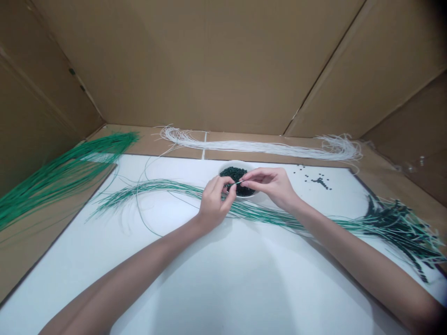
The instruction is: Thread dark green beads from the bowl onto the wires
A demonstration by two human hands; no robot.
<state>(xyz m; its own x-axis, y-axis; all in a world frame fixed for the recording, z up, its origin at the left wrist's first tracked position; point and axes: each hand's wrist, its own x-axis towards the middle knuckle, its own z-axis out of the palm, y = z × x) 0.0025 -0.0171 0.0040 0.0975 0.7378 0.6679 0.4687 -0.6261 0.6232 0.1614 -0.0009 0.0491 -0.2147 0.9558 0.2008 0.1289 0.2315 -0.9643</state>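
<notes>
My left hand [214,202] and my right hand [270,184] meet over a small white bowl [234,164] filled with dark green beads [233,173]. Both hands are closed in a pinch. Between the fingertips runs a thin green cord [236,184]; my right hand pinches its end, and my left hand pinches something tiny at the cord's tip, too small to name. Under my wrists lies a long bundle of green cords [157,188] stretching across the white sheet [216,279].
A bundle of white cords [265,148] lies along the back. More green cords [59,174] fan out at the left. Cords strung with dark beads [398,223] pile at the right. Loose beads [319,180] are scattered near the bowl. Cardboard walls [209,60] enclose the space.
</notes>
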